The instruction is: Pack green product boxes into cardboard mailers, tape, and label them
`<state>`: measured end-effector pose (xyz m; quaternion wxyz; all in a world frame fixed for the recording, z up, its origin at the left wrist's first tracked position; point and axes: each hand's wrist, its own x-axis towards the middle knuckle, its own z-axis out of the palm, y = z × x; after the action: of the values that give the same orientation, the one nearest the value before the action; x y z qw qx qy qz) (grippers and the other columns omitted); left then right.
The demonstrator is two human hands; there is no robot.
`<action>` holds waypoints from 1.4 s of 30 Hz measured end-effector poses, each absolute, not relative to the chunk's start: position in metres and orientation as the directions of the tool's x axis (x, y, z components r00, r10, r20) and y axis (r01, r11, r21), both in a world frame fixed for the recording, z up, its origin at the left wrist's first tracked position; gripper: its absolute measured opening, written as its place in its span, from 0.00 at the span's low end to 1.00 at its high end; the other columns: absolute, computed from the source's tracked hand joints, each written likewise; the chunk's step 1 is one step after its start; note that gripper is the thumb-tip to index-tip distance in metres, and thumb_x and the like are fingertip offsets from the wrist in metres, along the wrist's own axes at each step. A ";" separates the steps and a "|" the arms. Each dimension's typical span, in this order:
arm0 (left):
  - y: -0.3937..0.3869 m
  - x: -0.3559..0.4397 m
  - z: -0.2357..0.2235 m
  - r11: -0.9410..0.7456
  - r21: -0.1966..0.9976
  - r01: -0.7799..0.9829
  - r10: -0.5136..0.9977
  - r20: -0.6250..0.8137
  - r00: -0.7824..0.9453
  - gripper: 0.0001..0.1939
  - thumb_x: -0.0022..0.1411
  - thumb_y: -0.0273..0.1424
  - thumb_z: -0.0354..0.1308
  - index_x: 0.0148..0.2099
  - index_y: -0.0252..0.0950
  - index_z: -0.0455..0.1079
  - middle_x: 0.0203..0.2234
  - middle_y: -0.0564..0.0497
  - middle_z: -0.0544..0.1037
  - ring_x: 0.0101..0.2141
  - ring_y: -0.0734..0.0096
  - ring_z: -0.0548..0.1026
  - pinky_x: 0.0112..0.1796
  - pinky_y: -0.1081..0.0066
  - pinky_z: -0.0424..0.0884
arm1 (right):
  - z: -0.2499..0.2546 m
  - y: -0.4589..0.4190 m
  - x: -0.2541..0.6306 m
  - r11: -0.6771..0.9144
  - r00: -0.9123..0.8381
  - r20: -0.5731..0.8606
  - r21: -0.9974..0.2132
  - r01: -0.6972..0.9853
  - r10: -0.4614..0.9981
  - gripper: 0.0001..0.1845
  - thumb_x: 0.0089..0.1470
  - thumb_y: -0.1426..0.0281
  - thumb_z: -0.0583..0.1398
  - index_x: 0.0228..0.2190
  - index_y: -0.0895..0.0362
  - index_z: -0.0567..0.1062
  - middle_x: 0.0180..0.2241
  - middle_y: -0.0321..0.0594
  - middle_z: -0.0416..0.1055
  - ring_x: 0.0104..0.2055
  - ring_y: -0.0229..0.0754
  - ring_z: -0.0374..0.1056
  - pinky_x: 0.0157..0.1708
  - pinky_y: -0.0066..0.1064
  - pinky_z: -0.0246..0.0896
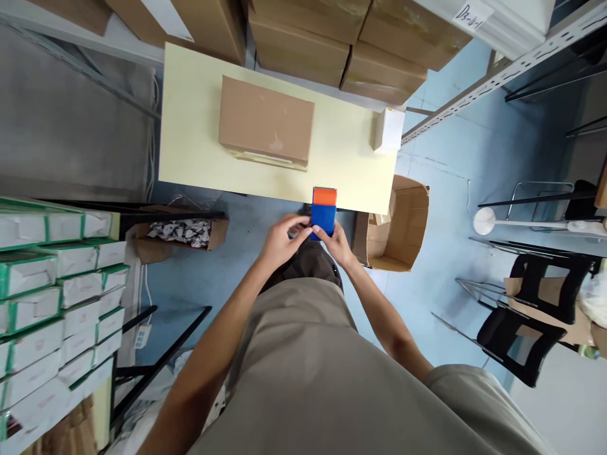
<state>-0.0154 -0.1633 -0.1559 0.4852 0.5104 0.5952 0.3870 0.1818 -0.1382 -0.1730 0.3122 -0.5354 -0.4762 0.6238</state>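
A small flat box [324,218], blue with an orange band at its far end, is held in front of my body near the table's front edge. My right hand [337,244] grips its near right side, the thumb lying over the blue face and the fingers behind. My left hand [284,241] is at the near left edge, with its thumb and index finger curled in at the box's side; its other fingers are partly hidden. Just beyond is the pale yellow table [351,170], bearing a closed brown carton [266,123] and a white box [389,131].
An open cardboard box [403,221] stands on the floor right of the table. Left, a carton holds crumpled paper [183,232], near stacked white-and-green boxes [61,297]. Brown cartons [303,47] line the shelf behind the table. Black chairs [521,335] stand at the right.
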 end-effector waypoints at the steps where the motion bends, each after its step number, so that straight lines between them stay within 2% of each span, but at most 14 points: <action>1: -0.158 -0.022 -0.150 0.182 0.961 0.209 0.983 -0.179 -0.031 0.19 0.75 0.45 0.66 0.58 0.38 0.82 0.53 0.42 0.85 0.45 0.60 0.85 0.49 0.63 0.84 | -0.169 -0.141 0.186 -0.303 -0.254 -0.337 -0.939 0.164 0.907 0.36 0.60 0.35 0.70 0.50 0.53 0.79 0.45 0.42 0.83 0.46 0.50 0.78 0.54 0.44 0.80; 4: -0.138 -0.040 -0.127 0.153 0.976 0.156 0.988 -0.147 -0.050 0.26 0.75 0.49 0.67 0.65 0.38 0.80 0.59 0.42 0.83 0.52 0.58 0.84 0.53 0.62 0.84 | -0.156 -0.148 0.196 -0.177 -0.324 -0.273 -0.938 0.298 0.906 0.36 0.65 0.38 0.68 0.58 0.53 0.77 0.49 0.46 0.83 0.50 0.55 0.79 0.58 0.50 0.80; 8: -0.118 -0.058 -0.095 0.171 0.974 0.149 0.980 -0.184 0.073 0.23 0.75 0.50 0.68 0.59 0.38 0.84 0.53 0.44 0.84 0.56 0.52 0.84 0.55 0.58 0.84 | -0.143 -0.149 0.206 -0.035 -0.414 -0.236 -0.898 0.439 0.879 0.34 0.68 0.40 0.67 0.60 0.51 0.77 0.50 0.49 0.82 0.52 0.59 0.79 0.60 0.55 0.79; 12: -0.115 -0.069 -0.073 0.163 0.963 0.216 0.969 -0.197 0.146 0.18 0.73 0.47 0.71 0.53 0.39 0.87 0.47 0.45 0.84 0.54 0.50 0.84 0.55 0.56 0.85 | -0.131 -0.145 0.211 0.096 -0.483 -0.163 -0.879 0.467 0.861 0.30 0.70 0.43 0.67 0.60 0.51 0.78 0.55 0.52 0.81 0.59 0.62 0.78 0.65 0.58 0.77; 16: -0.116 -0.075 -0.054 0.130 0.955 0.266 0.965 -0.183 0.188 0.19 0.76 0.48 0.67 0.55 0.39 0.86 0.44 0.48 0.85 0.49 0.55 0.85 0.53 0.57 0.85 | -0.117 -0.141 0.217 0.176 -0.545 -0.130 -0.863 0.474 0.829 0.26 0.72 0.47 0.67 0.60 0.50 0.77 0.57 0.52 0.80 0.63 0.62 0.76 0.68 0.57 0.74; 20: -0.109 -0.075 -0.041 0.107 0.950 0.292 0.954 -0.181 0.239 0.19 0.76 0.50 0.66 0.50 0.40 0.86 0.42 0.48 0.85 0.45 0.59 0.85 0.49 0.62 0.83 | -0.109 -0.132 0.222 0.285 -0.613 -0.107 -0.815 0.505 0.783 0.26 0.73 0.47 0.66 0.58 0.53 0.75 0.57 0.56 0.79 0.63 0.63 0.75 0.65 0.59 0.76; 25: -0.098 -0.072 -0.051 0.110 0.962 0.252 0.960 -0.168 0.225 0.17 0.74 0.50 0.68 0.44 0.42 0.85 0.40 0.48 0.86 0.40 0.63 0.82 0.45 0.65 0.81 | -0.110 -0.117 0.226 0.400 -0.701 -0.125 -0.745 0.534 0.703 0.24 0.76 0.45 0.62 0.50 0.53 0.73 0.46 0.51 0.80 0.51 0.60 0.77 0.53 0.54 0.79; 29: -0.095 -0.068 -0.079 0.098 0.964 0.248 0.984 -0.132 0.124 0.17 0.72 0.49 0.71 0.42 0.41 0.84 0.42 0.47 0.85 0.40 0.64 0.81 0.41 0.66 0.79 | -0.118 -0.107 0.227 0.406 -0.691 -0.180 -0.696 0.592 0.700 0.25 0.76 0.42 0.60 0.45 0.52 0.71 0.41 0.47 0.79 0.45 0.57 0.77 0.46 0.48 0.78; 33: -0.105 -0.056 -0.116 0.165 0.944 0.285 0.986 -0.166 -0.019 0.15 0.72 0.46 0.69 0.42 0.40 0.84 0.37 0.48 0.86 0.33 0.67 0.78 0.35 0.68 0.74 | -0.127 -0.100 0.229 0.363 -0.656 -0.309 -0.637 0.680 0.689 0.26 0.77 0.41 0.58 0.45 0.52 0.71 0.40 0.44 0.79 0.40 0.53 0.78 0.40 0.41 0.74; 38: -0.129 -0.047 -0.160 0.227 0.936 0.269 0.950 -0.152 -0.274 0.12 0.70 0.43 0.70 0.40 0.40 0.84 0.34 0.50 0.86 0.26 0.72 0.69 0.33 0.69 0.70 | -0.133 -0.092 0.254 0.393 -0.590 -0.521 -0.445 0.805 0.617 0.27 0.76 0.43 0.61 0.51 0.55 0.73 0.46 0.52 0.83 0.45 0.57 0.81 0.40 0.40 0.72; 42: -0.132 -0.046 -0.196 0.304 0.934 0.187 0.866 -0.189 -0.464 0.12 0.67 0.43 0.71 0.39 0.40 0.83 0.33 0.50 0.86 0.26 0.72 0.69 0.32 0.69 0.68 | -0.145 -0.084 0.281 0.411 -0.482 -0.636 -0.270 0.871 0.602 0.26 0.78 0.45 0.60 0.52 0.56 0.74 0.44 0.52 0.84 0.44 0.59 0.82 0.40 0.40 0.71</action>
<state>-0.0459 -0.1315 -0.1957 0.3666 0.3657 0.7196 0.4626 0.2809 -0.0836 -0.1454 -0.2274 -0.4552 -0.8087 0.2951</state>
